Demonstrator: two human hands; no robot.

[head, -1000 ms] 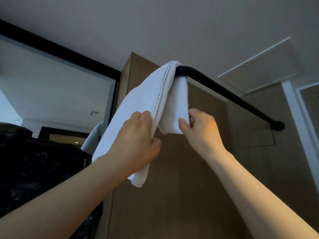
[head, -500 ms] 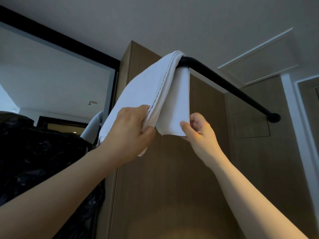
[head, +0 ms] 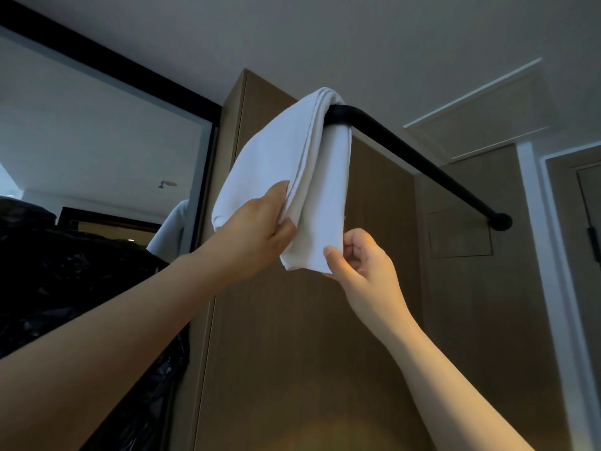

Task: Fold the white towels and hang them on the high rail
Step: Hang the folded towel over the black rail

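Towel (head: 273,164), white and folded, hangs draped over the bend of the black high rail (head: 422,168), in front of a wooden cabinet (head: 292,336). Left hand (head: 257,236) grips its front layers near the lower edge. Right hand (head: 361,258) pinches the rear layer's bottom corner.

Plain white towel (head: 276,164), faint stitched line near edge. Matte black rail (head: 422,167). Brown wood-grain wardrobe panel (head: 292,336). Pale grey ceiling (head: 325,34). Glossy black plastic bag (head: 65,281). White door frame (head: 533,206).

We're indoors, a home or hotel room: wood-panelled wall (head: 292,353), black-framed mirror (head: 97,131), black wall-mounted rail (head: 419,166), white ceiling (head: 325,37) with an access hatch (head: 481,115).
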